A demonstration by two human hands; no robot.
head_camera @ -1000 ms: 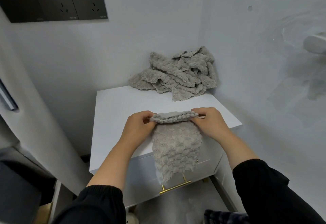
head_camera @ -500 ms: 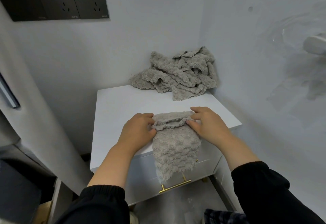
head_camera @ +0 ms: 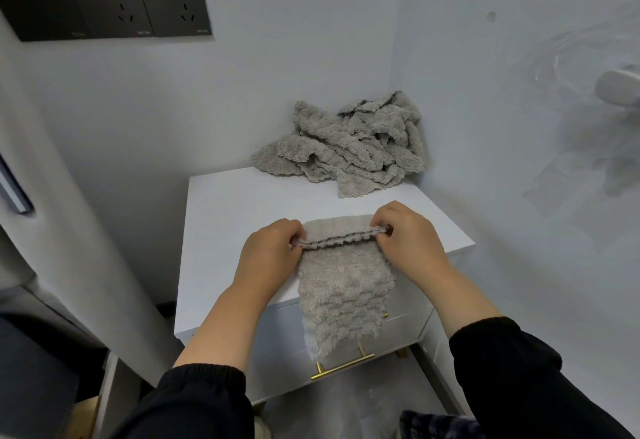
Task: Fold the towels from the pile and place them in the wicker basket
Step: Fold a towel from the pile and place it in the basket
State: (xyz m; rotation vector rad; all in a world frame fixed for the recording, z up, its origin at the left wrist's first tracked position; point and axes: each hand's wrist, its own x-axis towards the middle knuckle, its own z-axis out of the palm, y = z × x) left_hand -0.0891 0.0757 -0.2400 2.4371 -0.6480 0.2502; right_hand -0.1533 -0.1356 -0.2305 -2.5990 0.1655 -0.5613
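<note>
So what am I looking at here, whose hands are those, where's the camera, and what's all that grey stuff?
There is no machine here. A person wears a camera on the head, so this one picture looks down along both arms. The left hand and the right hand each pinch an end of a grey towel, whose top edge is folded over while the rest hangs down past the front of a white cabinet. At the back corner of the cabinet top lies a crumpled pile of towels of the same kind. The wicker basket is not in view.
</note>
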